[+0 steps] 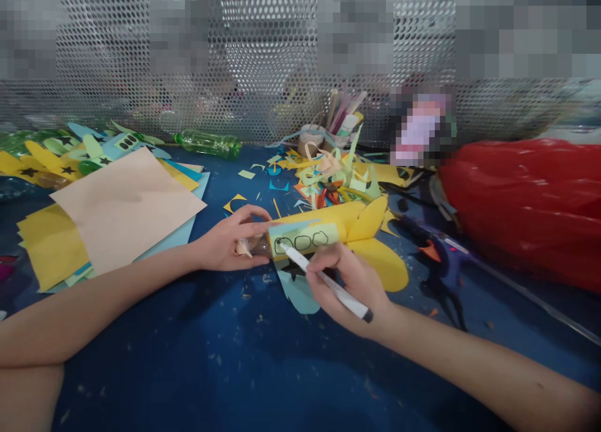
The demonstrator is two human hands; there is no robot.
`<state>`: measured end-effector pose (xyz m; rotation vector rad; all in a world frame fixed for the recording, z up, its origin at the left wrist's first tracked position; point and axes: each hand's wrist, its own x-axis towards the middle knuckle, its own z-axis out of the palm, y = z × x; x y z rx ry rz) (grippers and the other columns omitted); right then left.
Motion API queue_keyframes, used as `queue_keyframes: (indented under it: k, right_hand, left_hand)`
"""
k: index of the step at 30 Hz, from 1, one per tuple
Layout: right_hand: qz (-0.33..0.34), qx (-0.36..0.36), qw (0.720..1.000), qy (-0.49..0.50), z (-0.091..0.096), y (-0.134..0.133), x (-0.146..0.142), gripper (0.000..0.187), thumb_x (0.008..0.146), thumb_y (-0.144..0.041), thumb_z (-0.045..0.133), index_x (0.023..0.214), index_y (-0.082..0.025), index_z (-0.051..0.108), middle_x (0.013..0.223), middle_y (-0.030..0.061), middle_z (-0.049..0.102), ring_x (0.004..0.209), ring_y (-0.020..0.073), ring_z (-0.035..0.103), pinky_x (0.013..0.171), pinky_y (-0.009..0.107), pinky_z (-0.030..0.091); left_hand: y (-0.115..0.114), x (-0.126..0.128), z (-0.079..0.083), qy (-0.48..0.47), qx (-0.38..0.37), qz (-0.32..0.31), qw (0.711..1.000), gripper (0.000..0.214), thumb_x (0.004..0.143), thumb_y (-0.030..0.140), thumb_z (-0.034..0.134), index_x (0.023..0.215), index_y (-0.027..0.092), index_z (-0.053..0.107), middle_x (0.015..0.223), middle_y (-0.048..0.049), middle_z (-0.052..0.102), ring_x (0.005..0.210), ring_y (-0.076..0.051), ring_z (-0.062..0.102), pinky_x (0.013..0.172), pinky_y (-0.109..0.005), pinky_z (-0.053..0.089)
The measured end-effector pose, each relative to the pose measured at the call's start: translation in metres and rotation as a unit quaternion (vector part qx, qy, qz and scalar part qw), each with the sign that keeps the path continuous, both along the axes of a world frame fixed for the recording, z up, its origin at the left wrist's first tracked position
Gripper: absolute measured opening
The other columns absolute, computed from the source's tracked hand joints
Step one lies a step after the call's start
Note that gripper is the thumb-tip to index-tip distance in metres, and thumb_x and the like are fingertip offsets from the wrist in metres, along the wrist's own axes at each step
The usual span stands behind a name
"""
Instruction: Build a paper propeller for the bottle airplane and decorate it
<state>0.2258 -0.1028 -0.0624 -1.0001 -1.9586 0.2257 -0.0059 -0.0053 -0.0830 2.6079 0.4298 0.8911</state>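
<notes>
My left hand (237, 238) is wrapped round the neck end of a clear plastic bottle (261, 245) that lies on its side, covered in yellow paper. On its near face is a pale green paper strip (331, 233) with several black rounded outlines. My right hand (350, 288) grips a white marker (340, 292), its tip at the leftmost outline, which has some black inside. Yellow paper petals (380, 263) stick out at the bottle's right end. A light blue paper flap (300, 292) with a black star hangs below, partly hidden by my right hand.
Stacked coloured paper sheets (131, 210) lie at left, with decorated bottles (61, 156) behind. A green bottle (209, 144), paper scraps (335, 175) and a cup of sticks (312, 138) stand along the perforated metal screen (263, 62). A glue gun (444, 253) and red plastic bag (526, 206) are at right.
</notes>
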Motion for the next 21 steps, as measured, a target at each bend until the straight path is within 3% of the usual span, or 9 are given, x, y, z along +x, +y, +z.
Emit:
queue_keyframes:
  k: [21]
  right_hand:
    - [0.016, 0.007, 1.0, -0.003, -0.0025, 0.0006, 0.0011, 0.012, 0.081, -0.014, 0.054, 0.081, -0.024, 0.048, 0.06, -0.0038, 0.061, 0.05, 0.0121, 0.06, 0.048, 0.022, 0.046]
  left_hand:
    - [0.0007, 0.0003, -0.0015, -0.013, 0.003, -0.009, 1.0, 0.051, 0.08, 0.034, 0.073, 0.128, 0.025, 0.056, 0.121, -0.0124, 0.052, 0.11, -0.025, 0.056, 0.089, -0.038, 0.054]
